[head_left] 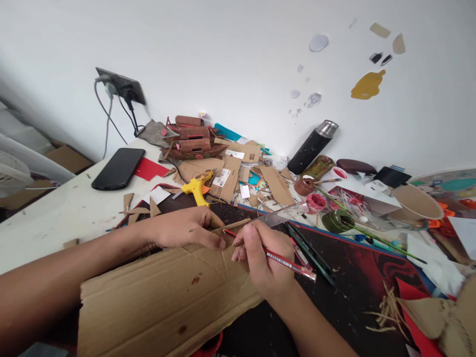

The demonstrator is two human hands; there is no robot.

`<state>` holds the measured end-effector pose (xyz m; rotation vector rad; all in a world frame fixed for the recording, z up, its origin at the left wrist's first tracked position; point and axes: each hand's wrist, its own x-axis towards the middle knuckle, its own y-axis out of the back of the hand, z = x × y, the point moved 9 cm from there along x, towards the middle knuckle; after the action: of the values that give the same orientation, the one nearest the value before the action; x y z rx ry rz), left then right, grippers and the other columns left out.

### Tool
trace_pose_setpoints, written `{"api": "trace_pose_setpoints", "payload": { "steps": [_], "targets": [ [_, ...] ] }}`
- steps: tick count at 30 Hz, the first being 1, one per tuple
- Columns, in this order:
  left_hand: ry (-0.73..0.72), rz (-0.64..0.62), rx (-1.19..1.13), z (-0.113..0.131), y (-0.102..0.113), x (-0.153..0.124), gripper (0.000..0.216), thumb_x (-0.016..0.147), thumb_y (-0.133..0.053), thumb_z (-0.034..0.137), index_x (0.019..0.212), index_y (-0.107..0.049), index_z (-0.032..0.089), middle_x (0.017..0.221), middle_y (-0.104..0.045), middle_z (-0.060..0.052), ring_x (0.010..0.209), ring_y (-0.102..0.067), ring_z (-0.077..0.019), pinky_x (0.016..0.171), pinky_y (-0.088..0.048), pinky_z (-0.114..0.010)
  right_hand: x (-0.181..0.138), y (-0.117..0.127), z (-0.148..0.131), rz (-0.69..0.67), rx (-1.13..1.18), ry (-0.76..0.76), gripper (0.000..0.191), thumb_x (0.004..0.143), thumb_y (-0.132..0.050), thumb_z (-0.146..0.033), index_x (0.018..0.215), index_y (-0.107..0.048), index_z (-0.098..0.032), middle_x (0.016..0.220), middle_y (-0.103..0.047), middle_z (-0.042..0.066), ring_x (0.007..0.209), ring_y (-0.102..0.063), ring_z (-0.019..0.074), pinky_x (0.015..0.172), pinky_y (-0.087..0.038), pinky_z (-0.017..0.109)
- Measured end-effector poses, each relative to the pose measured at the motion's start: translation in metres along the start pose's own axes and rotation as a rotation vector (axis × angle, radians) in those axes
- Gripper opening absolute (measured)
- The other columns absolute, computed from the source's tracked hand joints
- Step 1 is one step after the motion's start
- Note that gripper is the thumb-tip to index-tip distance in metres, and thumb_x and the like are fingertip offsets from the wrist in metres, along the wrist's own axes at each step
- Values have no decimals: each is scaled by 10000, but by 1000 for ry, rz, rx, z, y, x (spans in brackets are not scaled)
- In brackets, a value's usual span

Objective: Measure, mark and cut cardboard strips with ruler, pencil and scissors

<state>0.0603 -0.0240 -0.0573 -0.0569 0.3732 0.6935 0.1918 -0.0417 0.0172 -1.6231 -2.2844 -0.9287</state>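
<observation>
A large brown cardboard sheet (156, 297) with creases and dark red stains lies tilted across the front of the desk. My left hand (189, 228) holds its far edge, thumb stretched over the top, the other fingers mostly hidden. A narrow cardboard strip (242, 224) shows at that edge, between my hands. Gripped in my right hand (266, 253) is a red pencil (286, 261). Its tip points left at the cardboard close to my left thumb, and the right fingers rest near the sheet.
Beyond my hands lie a yellow glue gun (198, 188), cardboard scraps (277, 186) and brown model boats (195, 146). A phone (118, 168) is at left. Paint jars (336, 220), a black flask (312, 147) and dark green pencils (310, 250) are at right. A socket (122, 87) is on the wall.
</observation>
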Motion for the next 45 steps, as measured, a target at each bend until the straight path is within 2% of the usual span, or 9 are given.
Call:
{"api": "trace_pose_setpoints", "payload": {
  "steps": [19, 37, 45],
  "targets": [
    [-7, -7, -37, -2, -1, 1, 265, 896, -749, 459, 827, -782, 205, 726, -605, 24, 652, -443, -140, 596, -329, -271, 0, 0, -4, 19, -4, 26, 314, 1135, -496, -207, 876, -673, -202, 596, -661, -32, 520, -721, 126, 561, -523, 221],
    [-1, 9, -51, 1, -1, 1, 257, 896, -757, 457, 853, -841, 218, 703, -636, 17, 626, -449, -139, 587, -333, -269, 2, 1, -9, 11, -30, 66, 308, 1115, -498, -171, 848, -649, -204, 577, -618, -50, 507, -702, 115, 543, -494, 217],
    [-11, 21, -58, 0, 0, 2, 221, 879, -759, 419, 814, -824, 218, 695, -627, 19, 627, -456, -142, 575, -332, -265, 2, -1, -8, -2, -58, 62, 290, 1116, -510, -175, 884, -683, -196, 616, -694, -27, 518, -705, 117, 563, -508, 226]
  ]
}}
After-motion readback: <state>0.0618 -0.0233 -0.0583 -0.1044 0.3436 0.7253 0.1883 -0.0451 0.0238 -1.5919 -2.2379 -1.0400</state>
